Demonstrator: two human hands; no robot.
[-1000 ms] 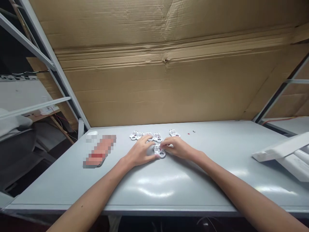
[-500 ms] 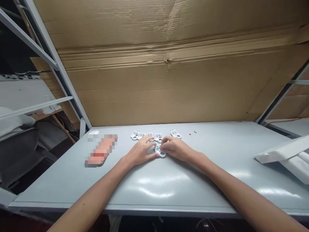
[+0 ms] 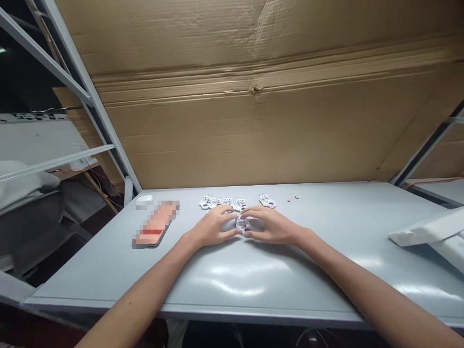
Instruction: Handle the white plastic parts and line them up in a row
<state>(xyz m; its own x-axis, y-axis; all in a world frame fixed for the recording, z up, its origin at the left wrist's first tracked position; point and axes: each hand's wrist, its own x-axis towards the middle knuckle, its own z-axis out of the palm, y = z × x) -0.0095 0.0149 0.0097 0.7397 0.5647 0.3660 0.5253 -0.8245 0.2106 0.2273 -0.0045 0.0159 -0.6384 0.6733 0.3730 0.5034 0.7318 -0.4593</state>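
Observation:
Between my two hands, a small white part [image 3: 242, 224] with a round hole lies on the grey table. My left hand [image 3: 214, 226] has its thumb and fingertips on the part's left side. From the right, my right hand [image 3: 270, 225] touches the same part with thumb and fingers, covering its right end. Just beyond my fingers stands a row of several similar white parts [image 3: 216, 202], close together. One more white part [image 3: 267, 200] lies apart, to the right of the row.
A blurred orange-red object [image 3: 157, 224] lies at the left, with a small white item [image 3: 145, 199] behind it. Tiny red and black bits [image 3: 297, 197] are at the back right. White foam-like pieces [image 3: 420, 232] lie far right. A cardboard wall [image 3: 253, 140] rises behind the table [image 3: 217, 290].
My right hand has turned, its thumb now lower at the near right side of the white part. The whole view has shifted slightly.

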